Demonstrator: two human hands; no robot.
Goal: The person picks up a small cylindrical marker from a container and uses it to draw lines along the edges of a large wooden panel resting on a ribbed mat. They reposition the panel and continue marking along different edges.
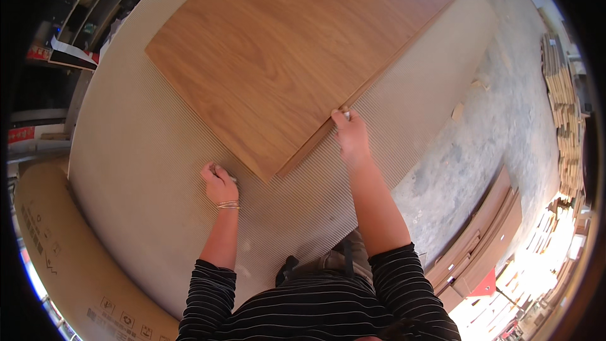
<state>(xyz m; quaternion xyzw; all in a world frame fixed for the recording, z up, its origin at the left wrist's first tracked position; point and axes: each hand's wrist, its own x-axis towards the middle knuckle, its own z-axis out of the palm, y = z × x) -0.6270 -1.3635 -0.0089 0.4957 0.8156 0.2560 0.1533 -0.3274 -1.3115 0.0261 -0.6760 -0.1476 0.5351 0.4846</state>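
Observation:
A large wood-grain panel [284, 57] lies flat on a corrugated sheet [113, 126]. It looks like a second layer sits just beneath it along the right side. My right hand [351, 134] is closed at that right edge, fingertips against it, with a bit of something small and white showing between the fingers. Off the panel's near left side, my left hand [219, 184] is curled closed above the corrugated sheet, apart from the panel. A pale bit shows at its palm, too small to name. A thin bracelet circles the left wrist.
A large cardboard roll or wrapped bundle [82, 265] curves along the lower left. Shelves with assorted items [95, 19] stand at the far left. Brown boards [483, 240] lie on the grey concrete floor [492, 132] at right, with stacked flat pieces [562, 107] beyond.

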